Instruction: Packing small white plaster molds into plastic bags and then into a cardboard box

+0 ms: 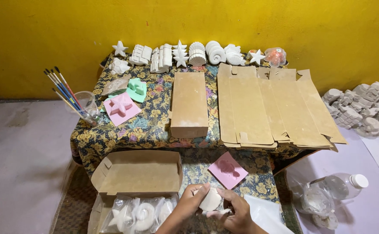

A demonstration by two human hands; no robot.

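Now, both my hands grip a white plaster piece (pixel 210 200).
My left hand (pixel 188 204) and right hand (pixel 237 212) pinch it just below the pink mould (pixel 228 169); I'd judge gentle, even pressure keeps its edges from chipping.

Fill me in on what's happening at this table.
A person holds a small white plaster piece in both hands, the left hand and right hand closed around it just above the floral tablecloth. An open cardboard box at the left holds bagged white figures. A pink mould lies just ahead, a closed box and flat box blanks further back, with more white figures along the yellow wall.
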